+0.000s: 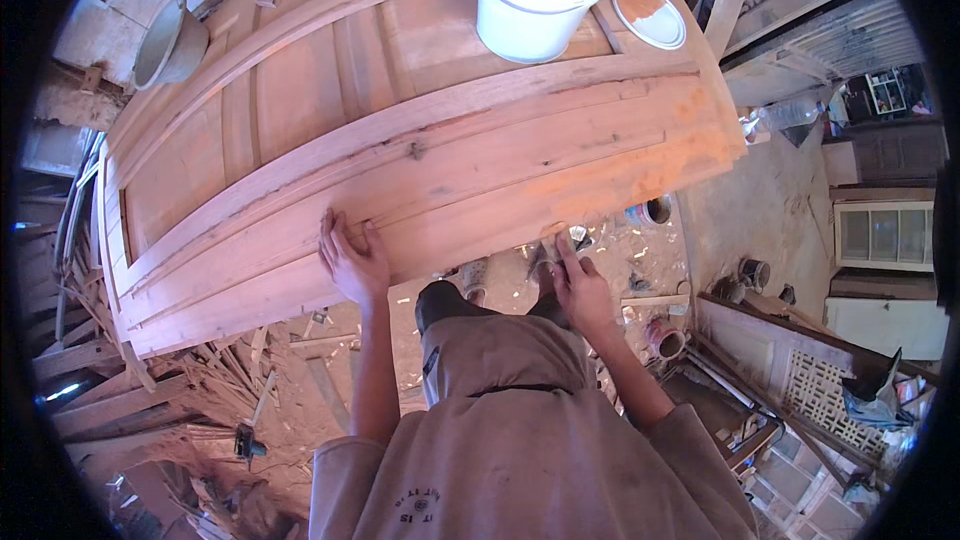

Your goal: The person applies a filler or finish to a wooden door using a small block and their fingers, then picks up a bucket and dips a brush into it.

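A long wooden panelled door [440, 180] lies flat in front of me. Orange filler [640, 175] is smeared along the right part of its near board. My left hand [355, 255] rests on that board near the edge, fingers stretched out and holding nothing. At the near edge, right of the middle, my right hand [582, 285] has its index finger pointing forward and its other fingers curled. Something small and tan shows at its fingertips; its kind is unclear. On the door's far side stands a white bucket [530, 25] of orange-brown paste, with its smeared lid [648, 16] lying to the right.
A grey basin [172, 45] sits beyond the door's left end. Wood offcuts [220, 390] are heaped on the floor at the left. Several paint tins, one rusty can [664, 340] among them, stand low at the right. Lattice panels [830, 390] lean farther right.
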`<state>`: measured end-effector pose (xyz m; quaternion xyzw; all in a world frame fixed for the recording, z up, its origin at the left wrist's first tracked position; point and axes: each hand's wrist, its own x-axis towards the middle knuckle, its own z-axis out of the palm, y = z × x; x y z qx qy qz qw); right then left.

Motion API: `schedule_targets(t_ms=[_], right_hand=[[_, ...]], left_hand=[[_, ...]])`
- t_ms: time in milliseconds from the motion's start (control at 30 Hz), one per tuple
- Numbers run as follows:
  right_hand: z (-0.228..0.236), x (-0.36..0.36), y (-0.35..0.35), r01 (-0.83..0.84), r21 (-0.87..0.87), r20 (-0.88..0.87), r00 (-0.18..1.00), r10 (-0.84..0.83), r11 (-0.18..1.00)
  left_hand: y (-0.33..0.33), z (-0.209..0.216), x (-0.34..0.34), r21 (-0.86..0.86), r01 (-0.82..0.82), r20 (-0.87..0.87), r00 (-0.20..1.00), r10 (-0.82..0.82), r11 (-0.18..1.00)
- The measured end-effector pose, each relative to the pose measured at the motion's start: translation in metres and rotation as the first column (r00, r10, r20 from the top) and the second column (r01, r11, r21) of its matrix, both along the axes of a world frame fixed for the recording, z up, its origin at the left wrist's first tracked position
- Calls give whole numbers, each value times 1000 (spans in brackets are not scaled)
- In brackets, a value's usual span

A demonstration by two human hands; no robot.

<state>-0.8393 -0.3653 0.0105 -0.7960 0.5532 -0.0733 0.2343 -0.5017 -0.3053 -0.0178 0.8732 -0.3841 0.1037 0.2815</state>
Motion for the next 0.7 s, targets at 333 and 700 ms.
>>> schedule_targets(t_ms=[333, 700], right_hand=[[61, 4, -72, -625, 123, -141, 758, 637, 771], [92, -41, -138, -524, 393, -400, 642, 654, 755]], left_hand=[[-3, 2, -1, -25, 6, 10, 1000, -6, 1000], [-2, 0, 1, -29, 12, -17, 1000, -13, 1000]])
